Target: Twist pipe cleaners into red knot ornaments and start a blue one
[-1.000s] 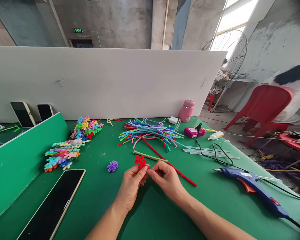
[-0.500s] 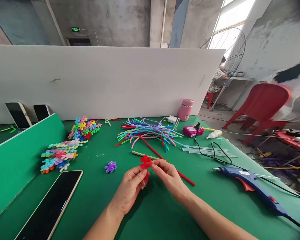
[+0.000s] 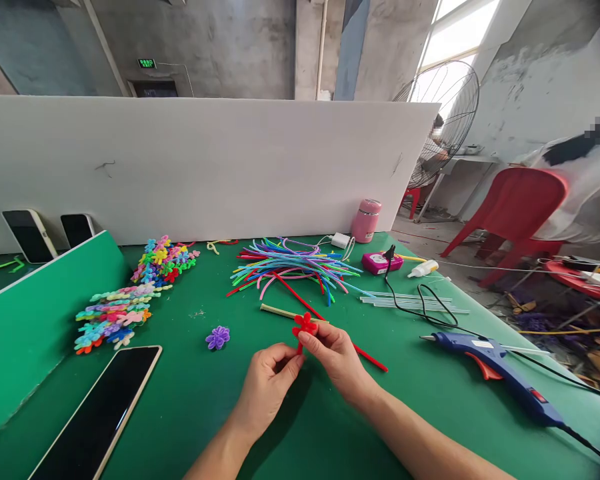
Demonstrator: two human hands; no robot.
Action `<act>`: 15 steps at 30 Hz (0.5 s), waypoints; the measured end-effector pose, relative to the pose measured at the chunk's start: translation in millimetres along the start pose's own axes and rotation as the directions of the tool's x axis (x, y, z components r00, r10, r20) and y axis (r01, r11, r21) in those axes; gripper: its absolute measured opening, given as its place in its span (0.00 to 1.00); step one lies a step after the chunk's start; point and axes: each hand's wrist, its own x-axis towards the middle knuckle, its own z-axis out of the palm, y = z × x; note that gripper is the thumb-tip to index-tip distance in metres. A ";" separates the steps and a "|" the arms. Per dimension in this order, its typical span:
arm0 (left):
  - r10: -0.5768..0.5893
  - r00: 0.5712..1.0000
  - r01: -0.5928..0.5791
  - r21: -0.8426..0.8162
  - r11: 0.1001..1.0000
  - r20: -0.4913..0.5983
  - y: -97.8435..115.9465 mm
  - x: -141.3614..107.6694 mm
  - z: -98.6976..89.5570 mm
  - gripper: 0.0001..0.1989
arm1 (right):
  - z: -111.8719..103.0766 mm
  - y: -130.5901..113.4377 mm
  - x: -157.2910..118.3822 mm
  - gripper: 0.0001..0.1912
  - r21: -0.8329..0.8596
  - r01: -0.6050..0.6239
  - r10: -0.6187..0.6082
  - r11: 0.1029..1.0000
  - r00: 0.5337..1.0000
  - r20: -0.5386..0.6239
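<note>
Above the green table I hold a red pipe-cleaner flower point(image 3: 305, 324) between both hands. My left hand point(image 3: 270, 383) pinches its short stem from below, thumb against fingers. My right hand point(image 3: 337, 353) grips the flower's right side near the petals. Just behind the hands lie a beige stick point(image 3: 279, 310) and a long red pipe cleaner point(image 3: 371, 358), partly covered by my right hand. A purple pipe-cleaner flower point(image 3: 217, 337) rests to the left. Farther back is a heap of multicoloured pipe cleaners point(image 3: 300, 267).
A blue glue gun point(image 3: 495, 360) with a black cord lies right, near clear glue sticks point(image 3: 410, 301). A phone point(image 3: 100, 407) and several stacked pipe-cleaner flowers point(image 3: 115, 313) are left, beside a green divider point(image 3: 45, 333). A pink bottle point(image 3: 366, 221) stands by the white board point(image 3: 220, 167).
The red flower has moved slightly right and tilted, so its petals now face up more. My right fingers have closed onto it, and my left hand has shifted down to its stem.
</note>
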 end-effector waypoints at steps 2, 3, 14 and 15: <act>0.029 1.000 -0.029 0.053 0.998 0.012 0.7 -0.3 -0.7 0.12 | 0.6 -1.2 -0.5 0.11 0.051 -0.041 0.041 0.998 0.999 -0.003; 0.038 0.999 -0.039 0.071 0.997 0.021 1.4 -0.4 -1.0 0.12 | 0.9 -1.5 -0.8 0.12 0.078 -0.064 0.064 0.995 0.998 -0.001; -0.015 1.000 0.014 0.042 0.999 0.025 -2.1 -1.7 2.9 0.12 | 0.7 -1.6 1.0 0.15 0.084 -0.094 0.096 0.992 0.995 -0.018; -0.018 1.000 0.018 0.019 1.000 0.025 -2.9 -1.8 3.0 0.11 | 0.5 -2.1 1.4 0.15 0.071 -0.073 0.074 0.995 0.997 -0.025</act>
